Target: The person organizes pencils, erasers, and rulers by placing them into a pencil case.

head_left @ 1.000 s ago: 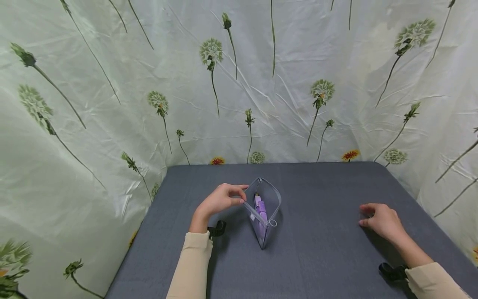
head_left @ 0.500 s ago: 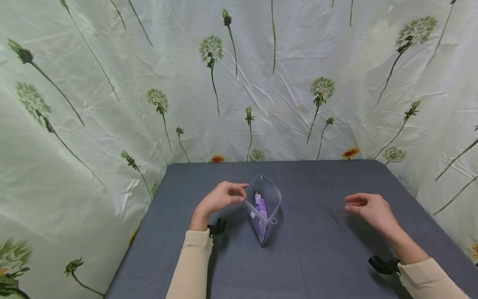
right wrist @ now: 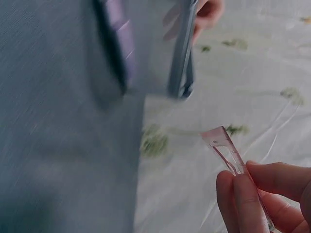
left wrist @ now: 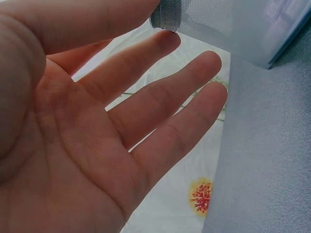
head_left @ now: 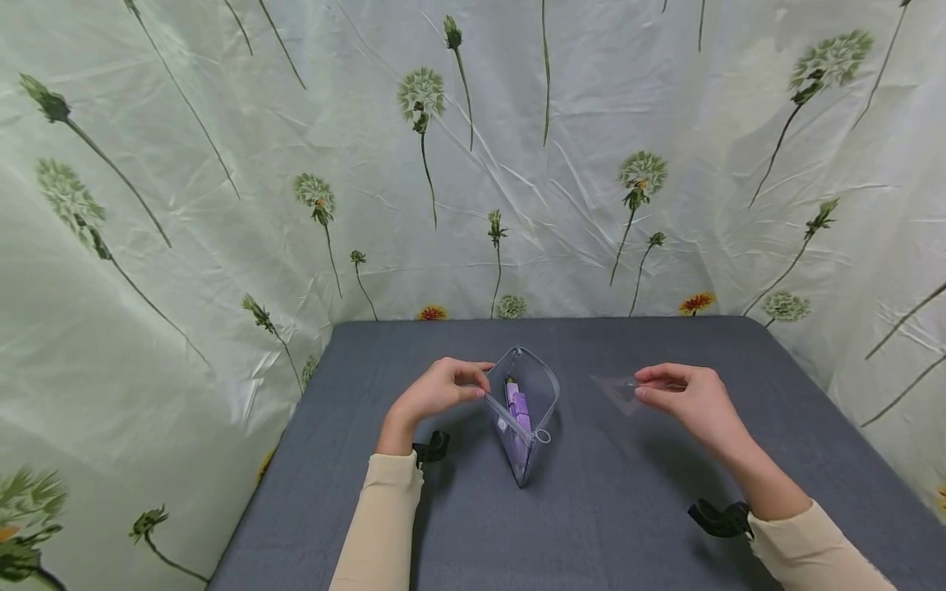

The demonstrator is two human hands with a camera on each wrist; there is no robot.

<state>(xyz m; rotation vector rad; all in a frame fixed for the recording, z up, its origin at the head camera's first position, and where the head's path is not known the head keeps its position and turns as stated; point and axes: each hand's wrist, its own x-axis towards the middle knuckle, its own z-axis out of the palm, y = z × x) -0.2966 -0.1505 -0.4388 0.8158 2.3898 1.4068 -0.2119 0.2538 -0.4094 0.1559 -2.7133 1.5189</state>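
A clear zip pouch [head_left: 526,419] with purple items inside stands open on the grey table [head_left: 591,525]. My left hand [head_left: 439,392] pinches the pouch's left rim [left wrist: 165,17] between thumb and forefinger, with the other fingers straight. My right hand [head_left: 691,400] is lifted to the right of the pouch and pinches a thin clear triangular plastic piece [head_left: 619,388], which shows as a pinkish transparent strip [right wrist: 227,148] in the right wrist view. The pouch [right wrist: 146,48] appears blurred there.
A flower-printed sheet [head_left: 473,164] hangs behind and on both sides of the table. Black wrist straps [head_left: 431,448] sit at both cuffs. The table's far edge lies just behind the pouch.
My right hand rose off the table at the right and moved left toward the pouch, now holding the clear plastic piece. My left hand stayed on the pouch rim.
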